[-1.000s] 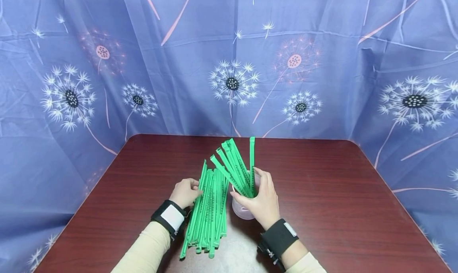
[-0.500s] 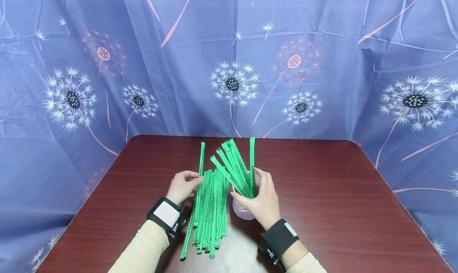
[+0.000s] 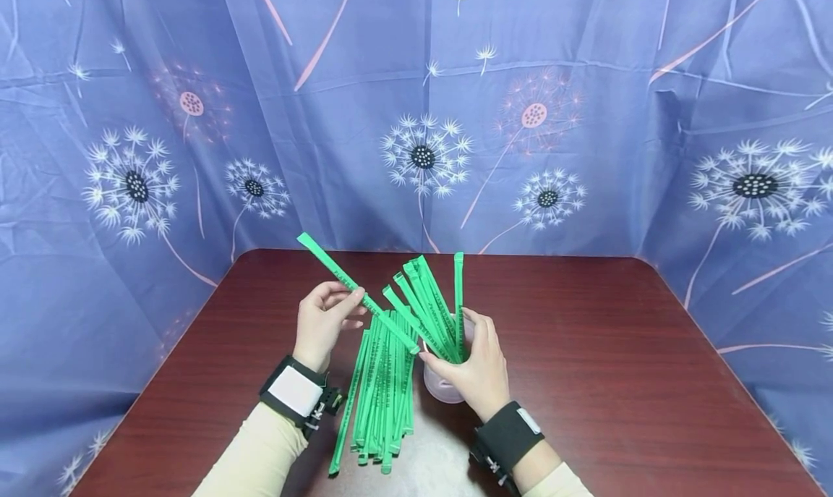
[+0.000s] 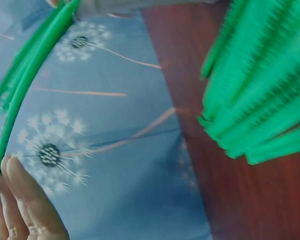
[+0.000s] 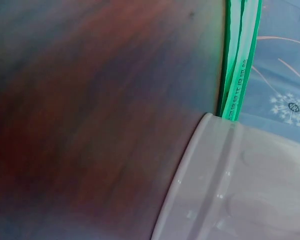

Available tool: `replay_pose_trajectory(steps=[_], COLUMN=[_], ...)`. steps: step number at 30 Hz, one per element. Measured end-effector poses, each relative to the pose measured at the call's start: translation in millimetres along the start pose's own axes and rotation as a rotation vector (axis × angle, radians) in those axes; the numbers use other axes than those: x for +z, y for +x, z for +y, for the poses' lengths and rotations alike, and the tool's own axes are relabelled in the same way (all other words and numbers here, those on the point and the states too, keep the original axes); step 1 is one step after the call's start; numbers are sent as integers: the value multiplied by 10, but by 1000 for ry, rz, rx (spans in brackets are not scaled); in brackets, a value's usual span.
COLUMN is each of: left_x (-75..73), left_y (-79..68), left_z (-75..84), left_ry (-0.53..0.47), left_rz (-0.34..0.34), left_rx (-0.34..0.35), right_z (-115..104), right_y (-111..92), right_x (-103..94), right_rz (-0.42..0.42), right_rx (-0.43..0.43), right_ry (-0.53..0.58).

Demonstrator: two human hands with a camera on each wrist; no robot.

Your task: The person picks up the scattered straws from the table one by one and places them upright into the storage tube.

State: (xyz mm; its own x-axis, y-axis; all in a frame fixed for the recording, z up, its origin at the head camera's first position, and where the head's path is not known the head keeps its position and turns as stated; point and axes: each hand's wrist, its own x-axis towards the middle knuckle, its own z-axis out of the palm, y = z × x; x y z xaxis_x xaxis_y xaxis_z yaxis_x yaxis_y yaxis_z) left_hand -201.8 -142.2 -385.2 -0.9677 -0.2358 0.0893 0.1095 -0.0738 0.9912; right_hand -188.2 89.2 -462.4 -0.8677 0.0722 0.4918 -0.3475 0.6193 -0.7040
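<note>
My left hand pinches one green wrapped straw between thumb and fingers, above the far end of the pile. The straw slants, its lower right end close to the cup's left side and my right thumb. Below it lies a pile of green wrapped straws with dark print, roughly side by side on the table. My right hand grips a pale translucent cup round its rim and right side. Several wrapped straws stand in the cup, most leaning left, one nearly upright. The right wrist view shows the cup's ridged wall up close.
A dark red wood-grain table spreads around the cup and pile. Behind and beside it hangs a blue curtain with dandelion prints. The pile sits immediately left of the cup.
My left hand has lifted a straw off the pile's left side and turned it from nearly upright to slanting down right towards the cup. The right hand and cup have stayed put.
</note>
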Motion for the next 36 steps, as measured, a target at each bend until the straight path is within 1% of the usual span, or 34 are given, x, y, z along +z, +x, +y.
replay_pose_trajectory(steps=[3,6,10,14,19,23,26,29,32,36], left_x=[47,94,154,199,232,246,256,270,291,334], left_y=[-20,-40,-62,-80,-96,-103,-112,-126,-153,-192], left_z=[48,61,29,-17,-37,-48,-64,-93,-126,-177], left_ry=[-29,-16,51,108,100,102,163,271,378,503], left_rz=[1,1,3,25,47,43,26,8,-21,-75], left_rx=[45,79,95,116,139,140,141,156,171,187], right_z=[1,1,-3,-7,-8,-6,0,3,8,11], right_y=[2,6,4,0,0,4,8,9,6,4], right_x=[4,5,-5,-7,-6,-6,-4,-7,-3,8], right_rz=[-3,-3,-4,-9,-5,-6,-10,-12,-7,8], right_rx=[7,12,7,3,1,3,9,13,-4,-26], right_ry=[3,6,3,7,11,14,19,23,20,14])
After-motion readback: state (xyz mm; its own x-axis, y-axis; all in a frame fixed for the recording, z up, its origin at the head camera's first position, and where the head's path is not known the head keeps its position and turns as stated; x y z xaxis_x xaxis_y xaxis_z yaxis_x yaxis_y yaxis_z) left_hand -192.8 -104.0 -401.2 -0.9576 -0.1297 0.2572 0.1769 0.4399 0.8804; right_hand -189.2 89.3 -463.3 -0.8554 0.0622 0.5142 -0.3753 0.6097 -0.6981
